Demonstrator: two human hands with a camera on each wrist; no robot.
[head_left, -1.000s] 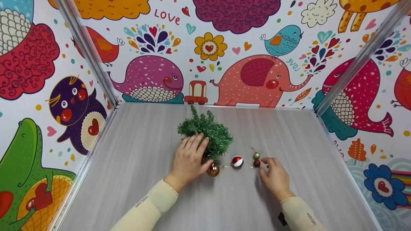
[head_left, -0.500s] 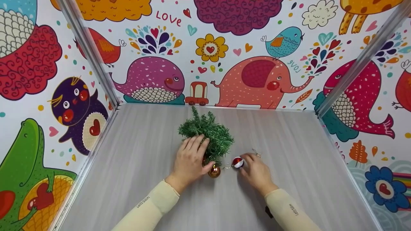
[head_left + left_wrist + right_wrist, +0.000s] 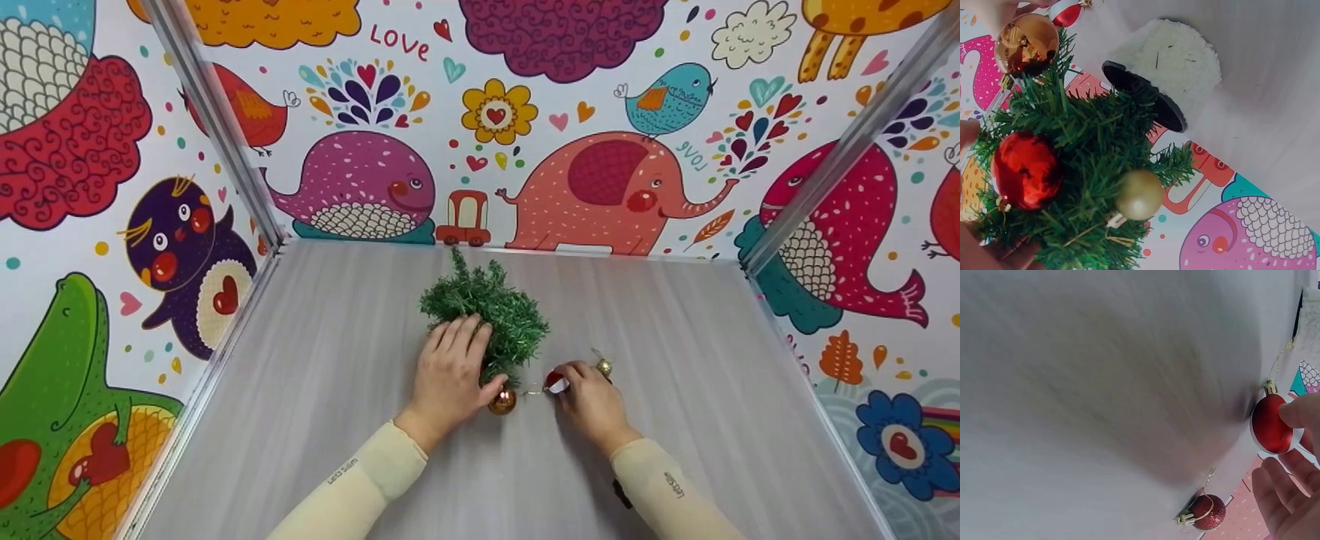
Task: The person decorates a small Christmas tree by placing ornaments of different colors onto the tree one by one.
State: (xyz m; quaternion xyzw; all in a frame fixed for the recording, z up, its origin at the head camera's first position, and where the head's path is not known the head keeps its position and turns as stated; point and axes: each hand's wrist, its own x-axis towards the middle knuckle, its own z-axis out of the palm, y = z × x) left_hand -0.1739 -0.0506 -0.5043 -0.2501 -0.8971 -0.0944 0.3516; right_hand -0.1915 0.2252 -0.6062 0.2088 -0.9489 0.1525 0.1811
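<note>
My left hand [image 3: 452,367] holds a small artificial Christmas tree [image 3: 510,311], its fingers laid over the green branches. In the left wrist view, a red bauble [image 3: 1027,170], a pale gold bauble [image 3: 1139,194] and a copper bauble [image 3: 1026,44] hang among the branches. The tree's white base [image 3: 1168,59] has a black underside. To the right of the tree, my right hand [image 3: 596,411] pinches a red-and-white bauble [image 3: 1271,423]; its thumb presses the red side and a gold loop trails from the cap. The fingertips behind that bauble are partly hidden.
A small gold bauble [image 3: 604,367] lies just beyond my right hand. A glittery dark red bauble [image 3: 1210,513] lies on the table near it. Patterned panels [image 3: 360,180] wall in the grey table [image 3: 337,322] at the back and sides.
My right hand has moved left from beside the small gold and dark red baubles to the red-and-white bauble and taken hold of it. My left hand stays on the tree.
</note>
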